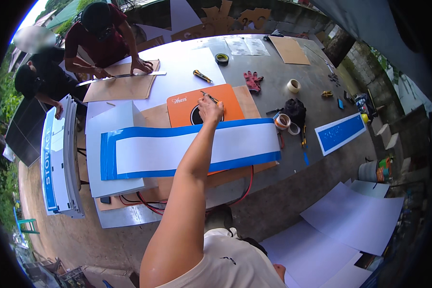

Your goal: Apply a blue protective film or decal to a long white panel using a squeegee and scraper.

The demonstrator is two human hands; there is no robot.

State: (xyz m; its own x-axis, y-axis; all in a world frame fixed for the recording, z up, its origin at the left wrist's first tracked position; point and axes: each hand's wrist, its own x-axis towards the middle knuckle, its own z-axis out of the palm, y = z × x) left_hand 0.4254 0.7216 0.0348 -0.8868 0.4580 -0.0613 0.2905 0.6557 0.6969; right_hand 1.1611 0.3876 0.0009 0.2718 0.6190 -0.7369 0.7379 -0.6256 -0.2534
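Observation:
My left arm reaches across a long white strip with a blue border, which curves over a pale grey box. Past its far edge, over an orange panel with a black circle, my left hand is closed on a slim orange-and-dark utility knife. A second utility knife lies farther off on a white sheet. My right hand shows only in part by my right side, near white sheets lower down; its fingers are mostly hidden.
Across the table, a person in dark red presses a metal ruler on cardboard. Another person stands beside stacked blue-and-white panels. Tape rolls, a red glove and a blue-and-white panel lie to the right.

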